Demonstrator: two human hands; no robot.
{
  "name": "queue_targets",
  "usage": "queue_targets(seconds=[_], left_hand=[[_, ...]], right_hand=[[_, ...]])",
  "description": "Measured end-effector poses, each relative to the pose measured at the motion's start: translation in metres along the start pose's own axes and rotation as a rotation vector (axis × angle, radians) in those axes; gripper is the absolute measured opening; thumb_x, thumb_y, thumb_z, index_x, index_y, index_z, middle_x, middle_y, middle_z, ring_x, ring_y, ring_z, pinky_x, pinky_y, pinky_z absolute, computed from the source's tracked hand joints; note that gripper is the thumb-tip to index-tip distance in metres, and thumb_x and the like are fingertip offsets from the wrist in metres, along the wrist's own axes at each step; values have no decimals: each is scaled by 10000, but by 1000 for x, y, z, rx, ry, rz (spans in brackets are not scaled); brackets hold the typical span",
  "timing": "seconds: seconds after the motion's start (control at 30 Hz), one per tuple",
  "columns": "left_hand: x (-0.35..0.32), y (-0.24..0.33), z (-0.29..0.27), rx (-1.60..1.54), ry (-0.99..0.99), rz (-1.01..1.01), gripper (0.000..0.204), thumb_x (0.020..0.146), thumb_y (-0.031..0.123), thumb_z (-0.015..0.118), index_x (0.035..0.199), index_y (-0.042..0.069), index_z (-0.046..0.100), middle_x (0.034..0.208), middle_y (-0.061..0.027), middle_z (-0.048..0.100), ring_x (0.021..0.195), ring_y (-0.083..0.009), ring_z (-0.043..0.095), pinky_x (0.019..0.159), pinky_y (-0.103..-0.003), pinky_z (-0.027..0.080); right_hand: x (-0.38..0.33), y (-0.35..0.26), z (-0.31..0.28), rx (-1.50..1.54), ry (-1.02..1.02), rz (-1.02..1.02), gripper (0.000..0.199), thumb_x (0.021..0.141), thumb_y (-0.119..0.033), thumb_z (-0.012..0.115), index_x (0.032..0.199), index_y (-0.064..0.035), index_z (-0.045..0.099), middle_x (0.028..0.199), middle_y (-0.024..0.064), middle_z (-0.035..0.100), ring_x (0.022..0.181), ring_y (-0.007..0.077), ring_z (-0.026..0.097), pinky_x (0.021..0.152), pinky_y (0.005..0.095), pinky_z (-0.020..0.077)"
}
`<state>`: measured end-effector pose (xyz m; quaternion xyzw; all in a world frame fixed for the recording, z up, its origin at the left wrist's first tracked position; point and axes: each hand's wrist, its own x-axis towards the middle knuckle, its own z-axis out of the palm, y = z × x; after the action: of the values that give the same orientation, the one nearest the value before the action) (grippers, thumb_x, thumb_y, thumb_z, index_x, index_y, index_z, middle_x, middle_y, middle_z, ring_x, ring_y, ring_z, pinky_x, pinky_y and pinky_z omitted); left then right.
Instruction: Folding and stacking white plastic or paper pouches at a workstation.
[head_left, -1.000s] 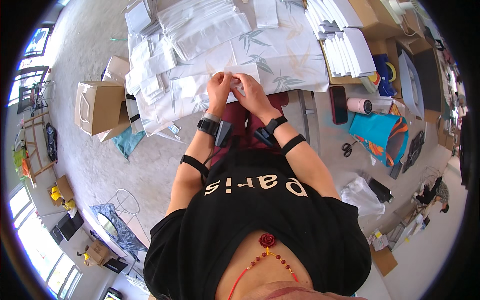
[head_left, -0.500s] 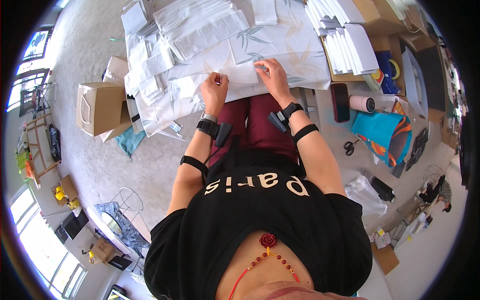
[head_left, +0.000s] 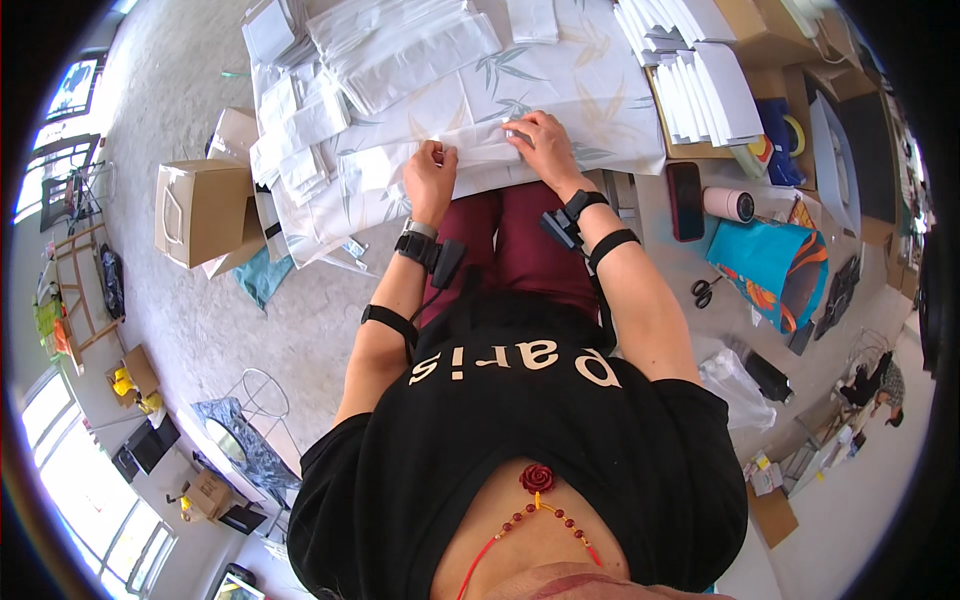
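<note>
A thin, whitish see-through plastic bag [head_left: 478, 143] lies flat along the near edge of the table. My left hand [head_left: 431, 183] is closed in a pinch at its near side, left of the middle. With thumb and forefinger together, my right hand [head_left: 544, 150] pinches the bag's right end. Left of my hands is a spread pile of small clear bags [head_left: 303, 125]. Farther back rests a thick stack of longer clear bags [head_left: 405, 50]. The table is covered by a white cloth [head_left: 590, 95] with a leaf print.
Stacks of folded white paper [head_left: 705, 95] fill a carton on the right. Beside it are a dark phone [head_left: 685, 200], a pink bottle [head_left: 728, 204], a blue bag [head_left: 770, 265] and scissors [head_left: 705, 290]. A brown cardboard box [head_left: 205, 212] stands left of the table.
My right hand has shifted slightly left along the plastic bag, and its fingers have drawn closer together. My left hand stays nearly where it was.
</note>
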<state>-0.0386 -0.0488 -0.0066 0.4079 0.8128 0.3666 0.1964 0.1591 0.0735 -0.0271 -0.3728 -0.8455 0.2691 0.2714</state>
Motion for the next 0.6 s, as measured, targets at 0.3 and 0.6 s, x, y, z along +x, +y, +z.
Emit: queue_targets(seconds=[0.3,0.6], left_hand=[[-4,-5,-5,-63,-6,-82,316,861,251,802,1025,-2,705,748,-123,725,664,-281,690,646,-409,519],[-19,-13,-12,-98,45,56,322,873,144,786,1125,15,632,733,-102,668,641,-265,637,634,-414,493]], right_hand=[[-4,9,-11,7,-175,-44,437,832,-217,827,1264,-230,759,1125,61,598,1070,266,595,981,393,498],[-7,5,-18,-69,-249,-87,559,821,-299,842,1361,-258,703,1191,54,571,1120,266,570,1023,415,473]])
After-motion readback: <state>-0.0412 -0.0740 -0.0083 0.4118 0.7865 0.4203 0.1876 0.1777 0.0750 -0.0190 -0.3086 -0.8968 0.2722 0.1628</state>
